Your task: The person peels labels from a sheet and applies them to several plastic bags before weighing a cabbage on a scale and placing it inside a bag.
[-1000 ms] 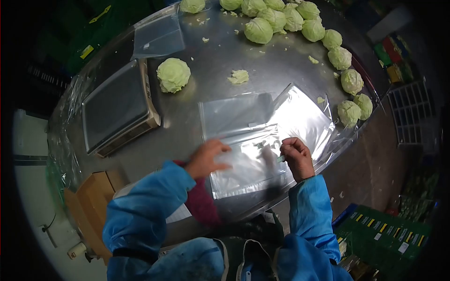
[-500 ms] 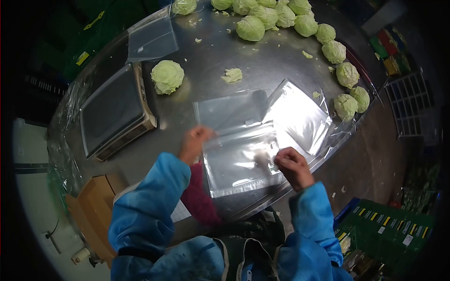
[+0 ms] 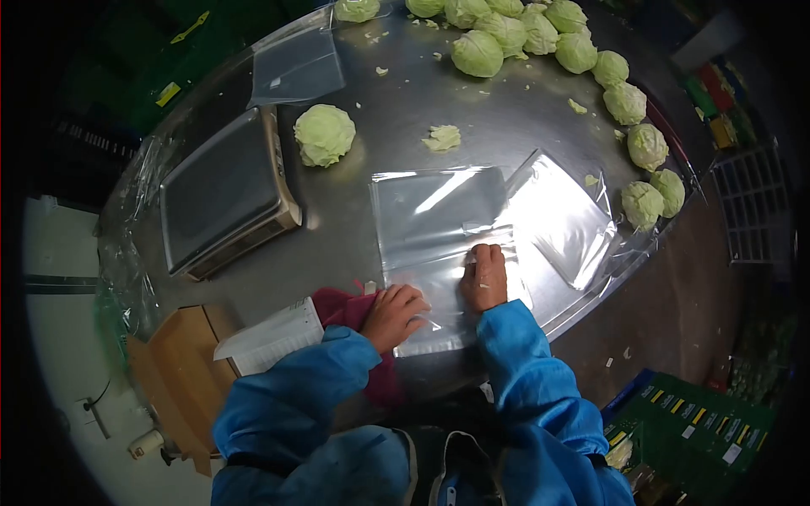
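Note:
A clear plastic bag (image 3: 439, 198) lies flat on the metal table before me, with more clear film under its near half. My right hand (image 3: 485, 280) presses on the bag's right side, fingers together and pinching the film. Close to the bag's near left edge is my left hand (image 3: 395, 318), its fingers curled, with a fold of film at the thumb. Beneath that wrist sits a dark red cloth (image 3: 339, 309). To the right rests a shiny stack of clear bags (image 3: 561, 219). A single cabbage (image 3: 325, 135) stands beyond, beside the scale (image 3: 221, 190).
Several cabbages (image 3: 477, 54) line the table's far and right edges. Loose leaves (image 3: 442, 138) lie mid-table. Another clear bag (image 3: 297, 67) is behind the scale. An open cardboard box (image 3: 181, 363) and a white paper (image 3: 274, 337) are at left. Green crates (image 3: 700, 422) stand lower right.
My left hand has come down and right, to the bag's near left edge. My right hand has moved left onto the film. The far part of the bag now lies straighter. The view has shifted slightly.

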`<state>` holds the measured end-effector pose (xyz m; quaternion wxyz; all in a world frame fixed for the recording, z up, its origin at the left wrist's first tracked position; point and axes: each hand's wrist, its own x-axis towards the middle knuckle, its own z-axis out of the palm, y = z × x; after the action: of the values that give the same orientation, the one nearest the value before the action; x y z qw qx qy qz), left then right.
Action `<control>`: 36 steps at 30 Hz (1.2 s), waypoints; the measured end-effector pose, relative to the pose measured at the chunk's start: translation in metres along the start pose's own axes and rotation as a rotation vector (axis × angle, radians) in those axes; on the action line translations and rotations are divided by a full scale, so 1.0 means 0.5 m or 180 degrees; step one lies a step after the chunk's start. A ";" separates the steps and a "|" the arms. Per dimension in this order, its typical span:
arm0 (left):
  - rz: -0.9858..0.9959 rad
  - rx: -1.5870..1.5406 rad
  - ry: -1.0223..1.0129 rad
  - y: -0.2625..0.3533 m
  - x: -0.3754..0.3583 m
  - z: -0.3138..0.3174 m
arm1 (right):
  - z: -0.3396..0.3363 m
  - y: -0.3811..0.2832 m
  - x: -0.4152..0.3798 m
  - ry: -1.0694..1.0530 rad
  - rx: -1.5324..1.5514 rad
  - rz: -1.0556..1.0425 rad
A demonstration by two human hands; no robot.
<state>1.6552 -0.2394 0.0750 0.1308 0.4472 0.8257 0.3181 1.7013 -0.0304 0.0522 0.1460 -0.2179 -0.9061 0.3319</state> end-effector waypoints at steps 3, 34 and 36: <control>0.0189 -0.0201 -0.0213 -0.039 0.023 -0.001 | -0.058 -0.016 0.009 0.0113 -0.0231 -0.0037; 0.0841 0.0079 -0.0469 -0.008 -0.080 -0.030 | -0.158 -0.146 0.006 -0.0641 0.0629 -0.0438; 0.0830 0.0112 -0.0535 -0.001 -0.094 -0.015 | -0.158 -0.149 0.010 -0.0587 0.0014 -0.1023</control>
<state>1.6776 -0.2815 0.0771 0.1492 0.5778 0.7522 0.2794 1.7071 -0.0365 0.1604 0.1139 -0.0387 -0.9381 0.3249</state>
